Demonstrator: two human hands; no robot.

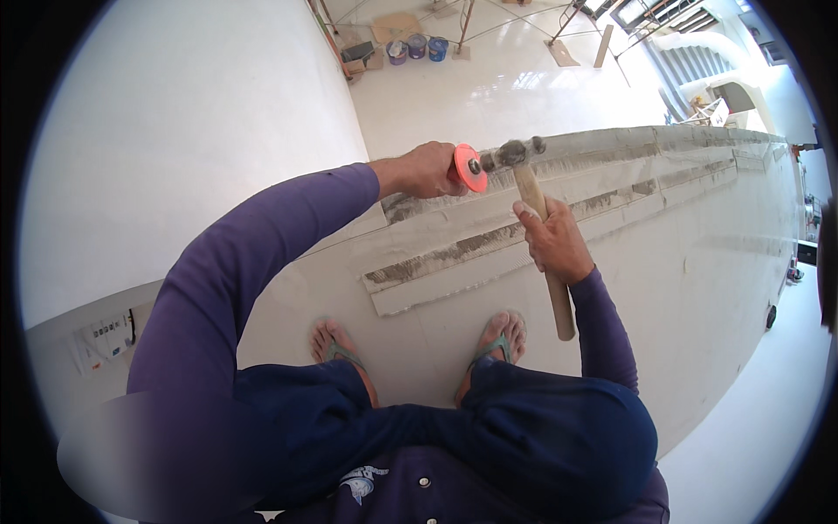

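My left hand (429, 170) is closed around a chisel whose round orange-red hand guard (470, 168) faces right; its shaft and tip are hidden behind my fingers. In my right hand (559, 243) is a hammer (513, 154), gripped midway along its pale wooden handle. The dusty ball-shaped hammer head is right beside the chisel's struck end; whether they touch I cannot tell. Below and behind both hands lies a raised step edge (602, 144) of rough grey mortar. Nearer to me, a chipped strip (454, 262) with ridged adhesive marks runs along the pale floor.
A white wall (209, 131) rises on my left. My sandalled feet (332, 341) stand on the near floor. Beyond the step are several blue buckets (417, 47), scaffold poles (463, 31) and a leaning board (603, 45). Stairs (694, 65) show at the far right.
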